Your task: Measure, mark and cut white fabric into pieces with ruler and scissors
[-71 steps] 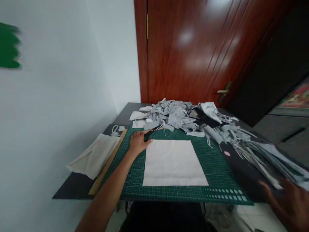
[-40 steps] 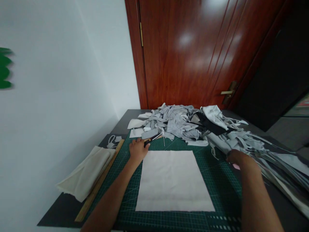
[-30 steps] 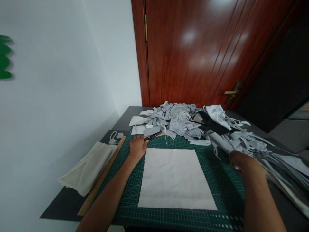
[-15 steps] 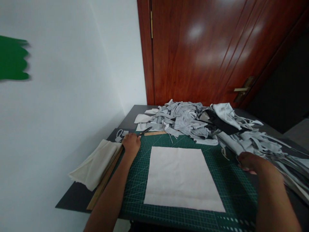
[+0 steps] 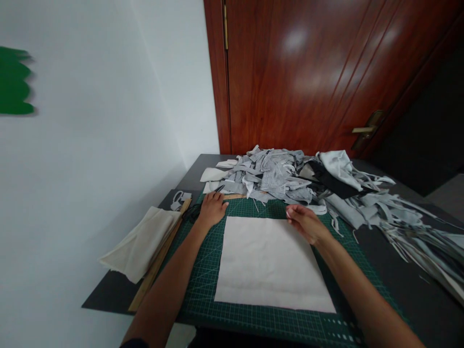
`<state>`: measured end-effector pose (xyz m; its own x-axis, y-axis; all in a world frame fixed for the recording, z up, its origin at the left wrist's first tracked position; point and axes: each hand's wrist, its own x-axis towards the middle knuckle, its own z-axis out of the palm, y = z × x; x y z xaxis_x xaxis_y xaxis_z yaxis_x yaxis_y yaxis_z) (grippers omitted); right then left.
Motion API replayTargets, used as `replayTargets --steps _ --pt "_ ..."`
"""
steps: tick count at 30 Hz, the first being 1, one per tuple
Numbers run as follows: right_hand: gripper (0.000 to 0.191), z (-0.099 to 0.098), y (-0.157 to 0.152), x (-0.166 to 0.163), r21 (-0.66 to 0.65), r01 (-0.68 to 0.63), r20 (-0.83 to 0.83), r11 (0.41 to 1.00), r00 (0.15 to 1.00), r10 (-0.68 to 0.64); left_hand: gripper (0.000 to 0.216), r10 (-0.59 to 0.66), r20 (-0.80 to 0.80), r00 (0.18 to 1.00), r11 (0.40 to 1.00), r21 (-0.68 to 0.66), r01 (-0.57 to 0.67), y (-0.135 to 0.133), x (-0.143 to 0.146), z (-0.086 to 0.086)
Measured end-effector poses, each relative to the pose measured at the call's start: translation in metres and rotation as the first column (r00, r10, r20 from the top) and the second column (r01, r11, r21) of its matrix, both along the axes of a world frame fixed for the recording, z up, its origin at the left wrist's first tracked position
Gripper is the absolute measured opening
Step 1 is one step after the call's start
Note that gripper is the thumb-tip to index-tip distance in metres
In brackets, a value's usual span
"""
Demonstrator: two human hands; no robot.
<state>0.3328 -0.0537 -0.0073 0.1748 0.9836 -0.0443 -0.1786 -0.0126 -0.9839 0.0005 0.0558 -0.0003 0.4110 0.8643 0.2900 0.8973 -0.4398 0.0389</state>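
Observation:
A pale, nearly square cloth piece (image 5: 270,266) lies flat on the green cutting mat (image 5: 250,316). My left hand (image 5: 213,209) rests beyond its far left corner, palm down, thumb apart from the fingers. It partly covers the scissors (image 5: 220,188); a dark blade tip pokes out past the fingers and the black handles show beside the wrist. Over the cloth's far right corner is my right hand (image 5: 303,223), thumb and fingertips pinched together. Whatever is between those fingertips, if anything, is too small to make out.
Grey and white fabric scraps (image 5: 275,174) are heaped at the back, with strips (image 5: 416,227) spreading right. Folded cream cloth (image 5: 145,241) and a wooden ruler (image 5: 155,270) lie at left. Another wooden strip (image 5: 234,196) is near the scraps. A wall and door (image 5: 290,87) bound the table.
My right hand has come left from beside the grey strips to the cloth's far right corner. My left hand has shifted slightly right and forward, uncovering the scissor handles.

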Motion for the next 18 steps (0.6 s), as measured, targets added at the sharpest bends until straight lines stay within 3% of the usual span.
replayTargets --steps 3,8,18 --pt "0.033 -0.001 0.000 -0.019 -0.037 -0.055 -0.106 0.998 0.993 0.051 0.027 0.042 0.036 0.998 0.999 -0.018 -0.041 -0.002 0.007 0.000" --pt "0.021 0.001 -0.001 -0.015 -0.095 -0.093 -0.182 0.991 0.980 0.075 0.016 0.064 0.123 0.990 0.995 -0.085 -0.053 -0.011 0.015 -0.004" --pt "0.039 -0.003 0.004 0.004 -0.131 0.023 0.002 0.991 1.000 -0.022 0.010 0.107 0.303 0.947 0.981 -0.187 -0.052 -0.013 0.016 -0.015"
